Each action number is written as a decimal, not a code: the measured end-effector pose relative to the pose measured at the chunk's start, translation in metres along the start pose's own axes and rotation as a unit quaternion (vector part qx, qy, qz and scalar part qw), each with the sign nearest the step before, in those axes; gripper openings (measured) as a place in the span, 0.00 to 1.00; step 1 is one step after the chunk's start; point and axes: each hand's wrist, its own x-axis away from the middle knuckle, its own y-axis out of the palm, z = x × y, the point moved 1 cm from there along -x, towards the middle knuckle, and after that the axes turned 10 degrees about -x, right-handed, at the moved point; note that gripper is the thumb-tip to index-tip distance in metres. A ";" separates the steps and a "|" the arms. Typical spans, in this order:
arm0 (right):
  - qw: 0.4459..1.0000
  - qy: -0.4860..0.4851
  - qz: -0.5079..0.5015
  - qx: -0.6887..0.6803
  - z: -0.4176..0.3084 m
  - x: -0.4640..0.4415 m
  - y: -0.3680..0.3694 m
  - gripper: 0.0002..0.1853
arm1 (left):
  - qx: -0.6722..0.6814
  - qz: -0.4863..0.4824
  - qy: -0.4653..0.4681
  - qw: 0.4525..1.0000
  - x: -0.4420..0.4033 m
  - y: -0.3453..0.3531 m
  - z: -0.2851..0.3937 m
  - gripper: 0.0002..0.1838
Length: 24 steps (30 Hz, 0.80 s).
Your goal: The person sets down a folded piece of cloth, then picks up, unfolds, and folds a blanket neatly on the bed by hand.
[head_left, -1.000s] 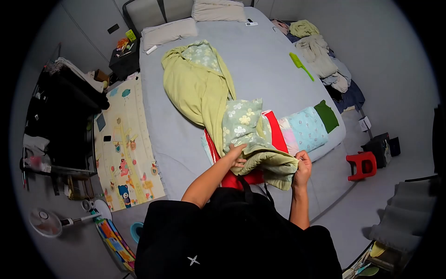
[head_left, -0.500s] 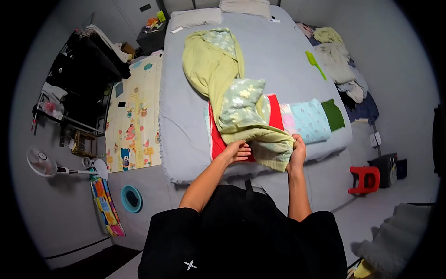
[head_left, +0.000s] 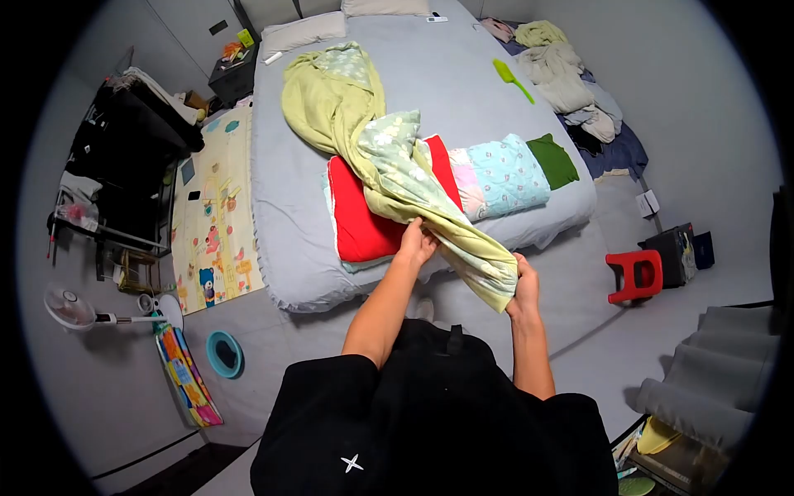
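A long yellow-green blanket [head_left: 331, 87] with a pale floral side lies twisted across the bed. Its near end hangs past the bed's front edge, drawn out into a narrow band. My right hand [head_left: 523, 288] is closed on the corner of that end. Farther back along the same edge, my left hand [head_left: 419, 241] grips the blanket, its fingertips partly hidden by the cloth. Beneath the blanket sits a red folded cloth [head_left: 357, 217]. To its right are a light blue patterned folded cloth [head_left: 506, 178], a pink one [head_left: 469, 192] and a dark green one [head_left: 552, 162].
The grey-sheeted bed [head_left: 289, 248] also bears pillows and a bright green brush [head_left: 514, 78]. Clothes [head_left: 562, 78] are heaped beyond its right side. On the floor stand a red stool [head_left: 634, 275], a blue basin [head_left: 224, 355], a fan [head_left: 70, 307] and a patterned mat [head_left: 231, 186].
The blanket's near end has been pulled toward me and rightward, narrowing into a taut strip and baring more red cloth. My left hand has closed on its edge. The view has shifted.
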 end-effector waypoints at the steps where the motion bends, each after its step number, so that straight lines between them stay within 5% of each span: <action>1: 1.000 0.000 -0.018 0.009 0.001 -0.004 -0.006 0.09 | -0.030 0.024 0.006 0.999 -0.001 -0.004 0.001 0.25; 5: 0.998 -0.001 -0.056 0.033 0.001 -0.017 -0.020 0.10 | -0.019 0.054 0.041 0.998 0.019 -0.008 0.030 0.25; 12: 0.995 0.039 -0.065 0.070 0.012 -0.025 -0.022 0.10 | 0.175 -0.128 0.158 0.963 0.059 0.003 0.074 0.28; 15: 0.985 0.036 -0.136 0.100 0.014 -0.031 -0.027 0.10 | 0.169 -0.117 0.171 0.964 0.061 -0.004 0.077 0.28; 17: 0.984 0.030 -0.116 0.132 0.011 -0.030 -0.018 0.07 | 0.093 -0.060 0.143 0.984 0.031 -0.031 0.068 0.25; 18: 0.980 0.030 -0.104 0.165 0.005 -0.021 -0.002 0.08 | -0.171 0.027 0.126 0.977 0.024 -0.047 0.061 0.24; 19: 0.975 0.028 -0.092 0.198 0.001 -0.016 0.006 0.09 | -0.421 0.111 0.099 0.895 0.023 -0.063 0.052 0.23; 20: 0.954 0.032 -0.121 0.273 0.002 -0.022 0.002 0.15 | -0.675 0.132 0.084 0.721 0.026 -0.084 0.042 0.22; 21: 0.884 0.044 -0.159 0.437 0.003 -0.021 0.001 0.17 | -0.865 0.142 0.063 0.478 0.027 -0.097 0.038 0.20; 23: 0.767 -0.010 -0.205 0.608 0.024 -0.004 0.016 0.21 | -0.887 0.135 0.047 0.439 0.041 -0.082 0.047 0.20; 24: 0.767 -0.046 -0.218 0.602 0.033 -0.001 0.021 0.21 | -0.897 0.134 0.038 0.421 0.044 -0.074 0.052 0.19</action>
